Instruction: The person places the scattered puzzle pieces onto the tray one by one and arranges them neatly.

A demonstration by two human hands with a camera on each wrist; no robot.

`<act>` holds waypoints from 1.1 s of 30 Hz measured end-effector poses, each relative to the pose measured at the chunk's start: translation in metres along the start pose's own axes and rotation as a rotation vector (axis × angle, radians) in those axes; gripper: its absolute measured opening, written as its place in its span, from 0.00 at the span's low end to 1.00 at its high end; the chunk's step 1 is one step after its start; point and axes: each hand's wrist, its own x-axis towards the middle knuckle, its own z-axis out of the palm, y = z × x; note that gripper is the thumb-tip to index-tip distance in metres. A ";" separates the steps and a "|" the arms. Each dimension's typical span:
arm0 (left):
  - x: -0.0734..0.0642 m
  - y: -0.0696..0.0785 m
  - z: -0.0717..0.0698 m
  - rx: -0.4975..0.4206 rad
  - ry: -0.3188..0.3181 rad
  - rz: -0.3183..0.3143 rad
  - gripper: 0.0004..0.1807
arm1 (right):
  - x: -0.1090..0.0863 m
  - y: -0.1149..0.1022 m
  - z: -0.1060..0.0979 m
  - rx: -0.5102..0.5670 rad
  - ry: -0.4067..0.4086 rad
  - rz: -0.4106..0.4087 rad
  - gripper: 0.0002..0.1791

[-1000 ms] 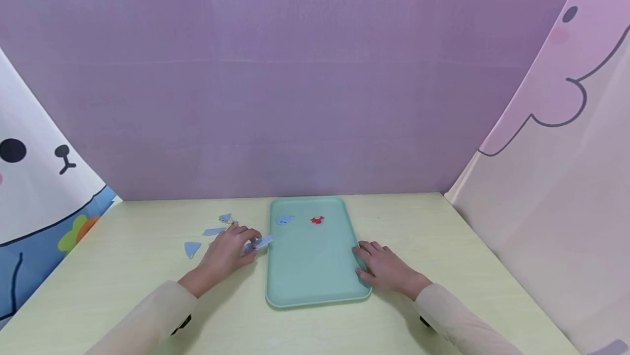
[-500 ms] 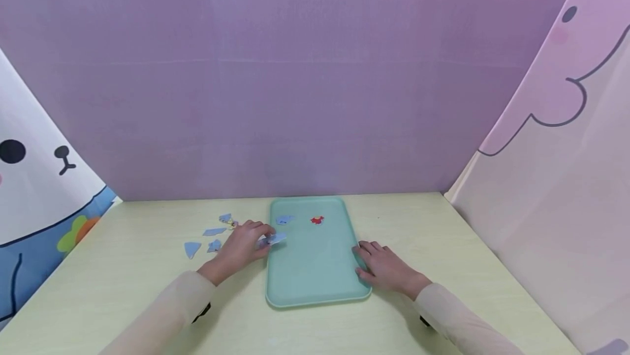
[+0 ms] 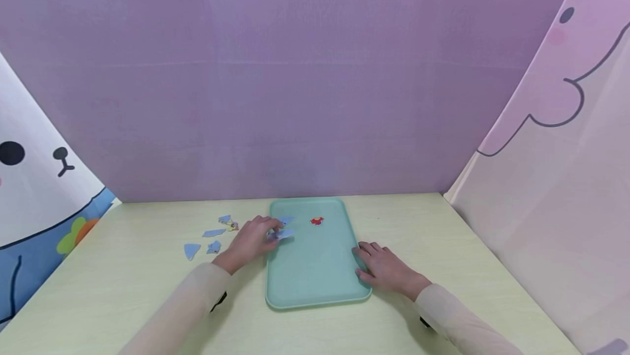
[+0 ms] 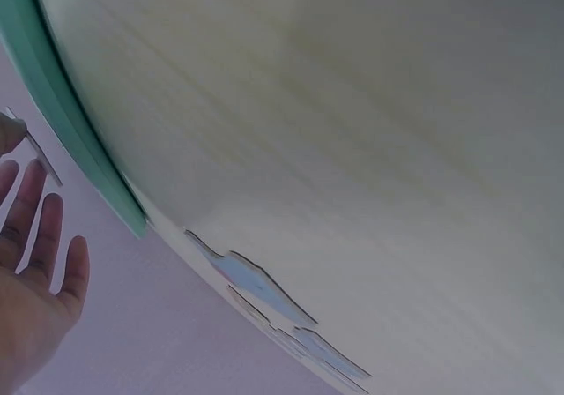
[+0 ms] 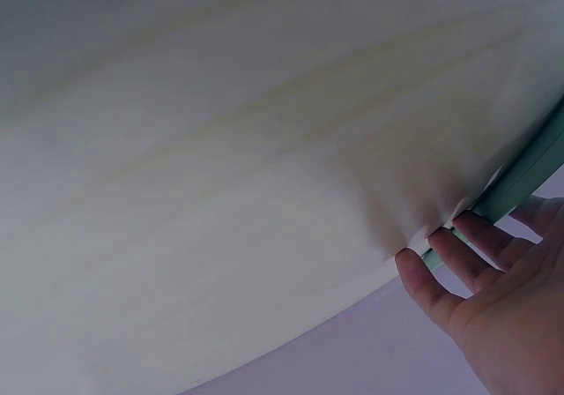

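Observation:
My left hand [image 3: 251, 241] pinches a flat light-blue puzzle piece [image 3: 286, 233] between thumb and fingers, over the left side of the green tray [image 3: 320, 273]. In the left wrist view the held piece shows nearly edge-on at the fingertips. Just beyond it, partly covered by the hand, another blue piece [image 3: 287, 219] lies on the tray. A small red piece [image 3: 316, 221] lies farther right, near the tray's far end. My right hand [image 3: 388, 267] rests at the tray's right rim, its fingers extended and touching the edge.
Left of the tray, several loose pieces lie on the pale wooden table, among them a blue triangular one [image 3: 192, 250], a blue jagged one [image 3: 214, 247] and a long one [image 3: 214, 233]. A purple cloth [image 3: 320, 98] stands behind the table.
My left hand has carried the blue piece rightward and slightly away from me, from beside the tray to over it. The right hand has stayed at the rim.

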 end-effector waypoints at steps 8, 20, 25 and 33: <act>0.011 0.001 0.006 -0.021 -0.056 -0.057 0.15 | 0.000 0.001 0.001 0.003 -0.004 0.004 0.28; 0.017 -0.001 0.012 0.005 -0.107 -0.089 0.16 | 0.000 0.001 0.001 -0.005 0.010 -0.012 0.28; 0.018 -0.001 0.012 0.013 -0.133 -0.082 0.17 | 0.000 0.001 0.001 -0.002 0.008 -0.013 0.28; 0.018 -0.002 0.015 0.026 -0.162 -0.090 0.16 | 0.000 0.003 0.002 -0.004 0.004 -0.008 0.28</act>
